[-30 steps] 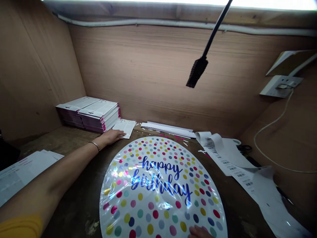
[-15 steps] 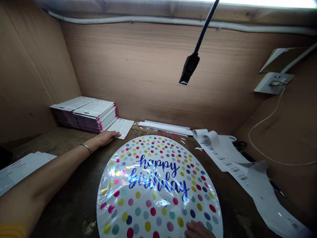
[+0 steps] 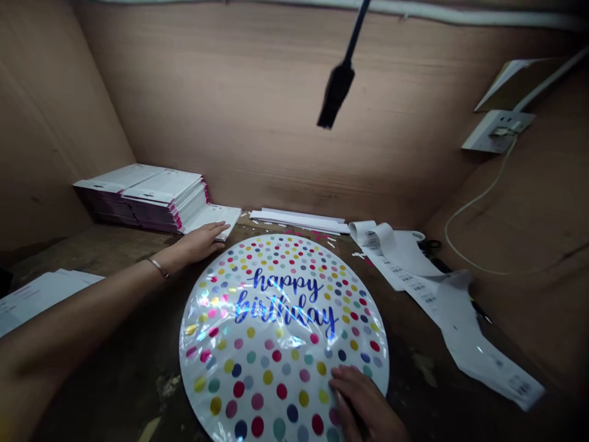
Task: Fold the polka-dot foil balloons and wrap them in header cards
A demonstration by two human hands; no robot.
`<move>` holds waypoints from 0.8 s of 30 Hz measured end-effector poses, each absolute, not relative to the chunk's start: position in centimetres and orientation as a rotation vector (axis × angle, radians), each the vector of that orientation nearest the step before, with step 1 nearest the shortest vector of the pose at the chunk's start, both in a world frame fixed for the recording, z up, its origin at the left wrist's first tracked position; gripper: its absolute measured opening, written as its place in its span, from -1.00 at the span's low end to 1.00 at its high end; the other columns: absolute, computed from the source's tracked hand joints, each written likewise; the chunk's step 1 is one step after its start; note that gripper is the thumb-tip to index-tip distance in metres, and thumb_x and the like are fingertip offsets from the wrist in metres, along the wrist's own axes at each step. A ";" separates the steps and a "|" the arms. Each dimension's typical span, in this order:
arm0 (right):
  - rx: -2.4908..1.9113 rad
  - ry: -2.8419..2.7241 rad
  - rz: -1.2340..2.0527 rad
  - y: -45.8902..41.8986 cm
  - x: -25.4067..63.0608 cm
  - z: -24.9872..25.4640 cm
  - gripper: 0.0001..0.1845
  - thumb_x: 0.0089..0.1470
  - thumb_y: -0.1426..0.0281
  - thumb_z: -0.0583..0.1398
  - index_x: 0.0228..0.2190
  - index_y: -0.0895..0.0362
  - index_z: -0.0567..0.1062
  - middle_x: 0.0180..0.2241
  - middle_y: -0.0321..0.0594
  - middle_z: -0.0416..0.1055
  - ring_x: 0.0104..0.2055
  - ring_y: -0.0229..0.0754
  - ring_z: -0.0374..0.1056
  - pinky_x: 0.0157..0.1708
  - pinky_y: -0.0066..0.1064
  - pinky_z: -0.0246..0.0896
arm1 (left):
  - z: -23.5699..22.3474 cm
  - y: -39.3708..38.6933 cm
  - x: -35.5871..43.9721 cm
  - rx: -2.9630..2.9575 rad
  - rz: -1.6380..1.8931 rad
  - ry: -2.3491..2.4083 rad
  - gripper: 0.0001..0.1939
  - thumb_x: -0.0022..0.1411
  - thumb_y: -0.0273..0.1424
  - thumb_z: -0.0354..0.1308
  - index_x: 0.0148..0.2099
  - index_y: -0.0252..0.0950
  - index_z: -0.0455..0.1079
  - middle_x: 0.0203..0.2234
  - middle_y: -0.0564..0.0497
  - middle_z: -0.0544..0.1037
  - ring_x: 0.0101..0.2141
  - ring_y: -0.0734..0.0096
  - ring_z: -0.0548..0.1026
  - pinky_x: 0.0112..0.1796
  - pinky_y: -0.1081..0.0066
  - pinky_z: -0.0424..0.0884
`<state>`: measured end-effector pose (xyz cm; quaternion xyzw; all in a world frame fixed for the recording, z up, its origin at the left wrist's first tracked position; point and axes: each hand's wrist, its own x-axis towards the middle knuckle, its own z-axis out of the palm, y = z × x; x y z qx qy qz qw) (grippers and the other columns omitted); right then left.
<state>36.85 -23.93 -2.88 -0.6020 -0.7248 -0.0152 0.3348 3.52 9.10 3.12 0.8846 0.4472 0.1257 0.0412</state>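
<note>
A flat, round foil balloon (image 3: pixel 276 368) lies before me, white with coloured dots and the words "happy birthday" in blue. My left hand (image 3: pixel 202 241), a bangle on its wrist, reaches past the balloon's left side. Its fingers are stretched out and rest on white printed cards (image 3: pixel 214 213) beside a tall card stack (image 3: pixel 156 199) with pink edges. On the balloon's lower right lies my right hand (image 3: pixel 365 402), fingers extended over the foil, thumb apart from them. Part of that hand is cut off by the lower frame edge.
White paper strips (image 3: pixel 299 219) lie along the back wall. To the right, a long curled label strip (image 3: pixel 427 294) runs forward. More printed sheets (image 3: pixel 50 294) lie at left. A black cable connector (image 3: pixel 337 92) hangs overhead. A socket (image 3: pixel 499 131) is on the right wall.
The view has tilted down, so everything sits higher in the picture. My right hand has come further onto the balloon and shows more. My left hand stays at the cards, its fingers more spread.
</note>
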 end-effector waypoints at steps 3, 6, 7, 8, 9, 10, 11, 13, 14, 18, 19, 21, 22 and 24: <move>-1.647 -1.907 0.093 -24.2 35.9 -0.8 -0.77 0.08 0.43 0.13 -0.22 0.11 0.52 -0.14 -0.11 0.49 -0.05 -0.07 0.39 -0.05 -0.21 0.37 | 3.2 0.2 7.0 2.718 0.346 1.087 -0.65 0.25 -0.19 -0.04 -0.01 -0.16 0.40 -0.05 -0.04 0.48 -0.04 0.28 0.42 -0.02 0.36 0.33; -1.675 -1.856 0.177 -24.3 35.3 0.1 -0.77 0.11 0.46 0.09 -0.22 0.13 0.51 -0.13 -0.08 0.47 -0.02 -0.07 0.35 0.00 -0.14 0.31 | 2.9 -9.4 8.5 2.733 0.187 0.561 -0.64 0.12 -0.20 0.19 -0.01 -0.07 0.41 -0.06 -0.04 0.47 -0.07 0.23 0.44 -0.11 0.33 0.42; -1.674 -1.851 0.191 -24.4 35.1 0.2 -0.77 0.10 0.46 0.09 -0.22 0.14 0.50 -0.13 -0.07 0.46 -0.02 -0.07 0.34 0.02 -0.13 0.29 | 2.7 -11.9 8.6 2.769 0.179 0.534 -0.47 0.07 -0.19 0.24 0.10 -0.11 0.32 0.02 -0.07 0.42 0.01 0.12 0.38 -0.06 0.24 0.39; -1.672 -1.850 0.198 -24.4 35.0 0.1 -0.77 0.10 0.47 0.10 -0.21 0.14 0.50 -0.12 -0.07 0.46 -0.01 -0.08 0.33 0.04 -0.12 0.27 | 2.5 -13.9 8.5 2.792 0.187 0.508 -0.46 0.08 -0.20 0.24 0.12 -0.13 0.29 0.03 -0.08 0.41 0.03 0.11 0.35 -0.06 0.22 0.39; -1.672 -1.851 0.202 -24.5 35.0 0.0 -0.76 0.10 0.48 0.10 -0.20 0.15 0.49 -0.12 -0.07 0.45 -0.01 -0.08 0.32 0.05 -0.11 0.25 | 2.2 -15.4 8.3 2.825 0.203 0.488 -0.47 0.12 -0.23 0.23 0.14 -0.17 0.28 0.03 -0.09 0.41 0.04 0.10 0.34 -0.05 0.21 0.39; -1.674 -1.854 0.205 -24.6 34.9 -0.1 -0.76 0.10 0.48 0.10 -0.19 0.16 0.49 -0.11 -0.07 0.45 0.00 -0.09 0.32 0.07 -0.11 0.23 | 2.0 -16.4 8.1 2.866 0.224 0.457 -0.53 0.18 -0.28 0.18 0.13 -0.21 0.28 0.02 -0.10 0.43 0.04 0.11 0.35 -0.05 0.22 0.39; -1.674 -1.859 0.208 -24.7 34.9 -0.2 -0.75 0.10 0.49 0.10 -0.18 0.17 0.48 -0.11 -0.07 0.45 0.00 -0.09 0.31 0.08 -0.11 0.21 | 1.9 -17.0 7.9 2.913 0.246 0.406 -0.62 0.25 -0.36 0.10 0.11 -0.25 0.30 -0.01 -0.10 0.45 0.01 0.14 0.37 -0.06 0.24 0.40; -1.671 -1.867 0.206 -24.7 34.8 -0.3 -0.75 0.10 0.48 0.10 -0.17 0.18 0.48 -0.10 -0.07 0.44 0.01 -0.10 0.30 0.11 -0.11 0.17 | 1.9 -17.6 7.8 3.020 0.311 0.293 -0.68 0.31 -0.52 -0.07 0.06 -0.34 0.33 -0.08 -0.14 0.50 -0.06 0.17 0.43 -0.10 0.26 0.42; -1.669 -1.871 0.201 -24.7 34.8 -0.3 -0.75 0.11 0.48 0.11 -0.16 0.19 0.48 -0.09 -0.06 0.44 0.01 -0.10 0.30 0.12 -0.11 0.16 | 2.0 -17.7 7.8 3.068 0.339 0.256 -0.66 0.30 -0.58 -0.14 0.03 -0.38 0.35 -0.11 -0.16 0.52 -0.11 0.18 0.45 -0.13 0.27 0.42; -1.660 -1.886 0.206 -24.7 34.8 -0.4 -0.74 0.12 0.46 0.10 -0.15 0.18 0.47 -0.08 -0.08 0.43 0.02 -0.12 0.28 0.15 -0.13 0.12 | 2.5 -17.7 8.1 3.127 0.382 0.239 -0.65 0.29 -0.62 -0.21 -0.12 -0.42 0.40 -0.28 -0.18 0.55 -0.27 0.23 0.49 -0.22 0.30 0.44; -1.656 -1.888 0.212 -24.7 34.9 -0.3 -0.75 0.12 0.46 0.10 -0.15 0.18 0.48 -0.08 -0.08 0.43 0.03 -0.12 0.28 0.15 -0.14 0.11 | 2.5 -17.7 8.1 3.106 0.387 0.242 -0.66 0.29 -0.61 -0.21 -0.13 -0.41 0.39 -0.29 -0.17 0.55 -0.27 0.24 0.49 -0.21 0.30 0.43; -1.648 -1.887 0.222 -24.8 34.9 -0.3 -0.75 0.12 0.45 0.11 -0.16 0.17 0.48 -0.07 -0.09 0.43 0.03 -0.13 0.28 0.16 -0.14 0.10 | 2.3 -17.7 8.2 3.002 0.414 0.287 -0.70 0.31 -0.57 -0.19 -0.16 -0.36 0.38 -0.32 -0.13 0.53 -0.30 0.30 0.47 -0.23 0.33 0.41; -1.646 -1.886 0.224 -24.9 35.0 -0.2 -0.76 0.12 0.45 0.11 -0.17 0.16 0.48 -0.07 -0.09 0.43 0.03 -0.12 0.28 0.16 -0.14 0.10 | 2.2 -17.6 8.2 2.924 0.424 0.350 -0.73 0.33 -0.54 -0.17 -0.18 -0.34 0.37 -0.34 -0.10 0.52 -0.32 0.34 0.46 -0.26 0.37 0.41; -1.644 -1.883 0.226 -24.9 35.0 -0.2 -0.76 0.13 0.44 0.11 -0.17 0.16 0.48 -0.07 -0.08 0.43 0.03 -0.11 0.28 0.15 -0.13 0.11 | 1.9 -17.5 8.3 2.755 0.449 0.520 -0.78 0.35 -0.46 -0.12 -0.21 -0.31 0.35 -0.37 -0.05 0.48 -0.37 0.40 0.44 -0.34 0.45 0.38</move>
